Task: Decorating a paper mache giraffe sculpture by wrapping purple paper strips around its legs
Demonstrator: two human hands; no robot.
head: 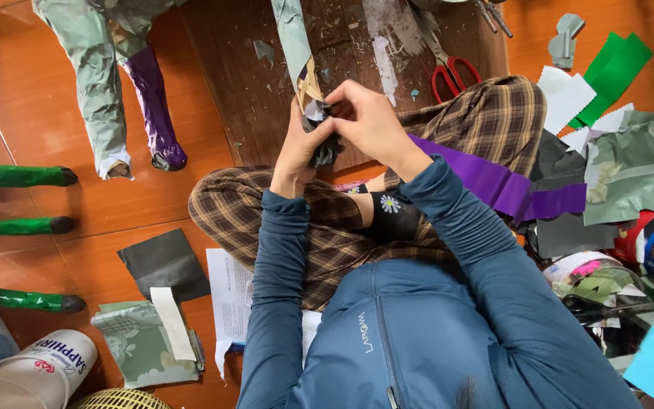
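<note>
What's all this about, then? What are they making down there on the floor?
A person sits cross-legged on the floor, both hands at the end of a paper-covered leg-like piece. The left hand grips its dark tip while the right hand pinches paper onto it. Red-handled scissors lie on the wooden board ahead, a purple paper strip crosses the right knee, and finished green legs lie to the left.

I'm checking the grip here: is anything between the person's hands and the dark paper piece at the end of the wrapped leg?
Nothing visible. The left hand and right hand both touch the dark paper piece directly, at the end of the grey-green wrapped leg. The red-handled scissors lie apart on the wooden board.
</note>
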